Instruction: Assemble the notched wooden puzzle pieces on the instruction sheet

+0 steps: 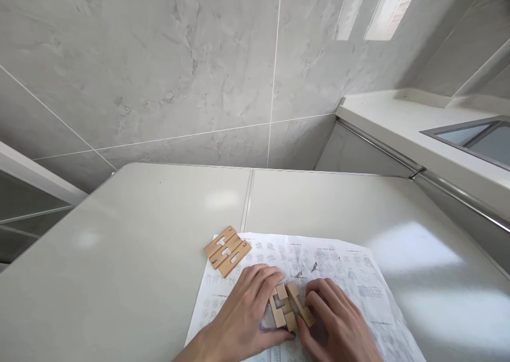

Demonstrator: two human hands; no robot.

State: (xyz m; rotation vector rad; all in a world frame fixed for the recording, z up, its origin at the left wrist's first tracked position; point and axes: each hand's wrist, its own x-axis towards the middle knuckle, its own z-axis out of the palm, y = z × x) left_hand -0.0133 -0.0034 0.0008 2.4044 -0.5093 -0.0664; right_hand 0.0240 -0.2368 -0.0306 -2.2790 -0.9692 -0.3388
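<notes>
Notched wooden puzzle pieces (278, 316) stand together on the printed sheet, between my two hands. My left hand (249, 311) curls around their left side, its thumb at the near edge and its fingers at the far edge. A longer notched wooden piece (299, 304) leans at a slant on the right of the group. My right hand (332, 317) grips that piece between thumb and fingers; part of it is hidden behind them. Numbered flat wooden pieces with cut-out slots (228, 251) lie side by side beyond my left hand.
The printed paper sheet (358, 282) with rows of small diagrams covers the near middle of the white table (119, 266). A seam runs across the tabletop. Behind stands a grey tiled wall (159, 64). At right is a white counter (398, 112) with a metal-framed opening.
</notes>
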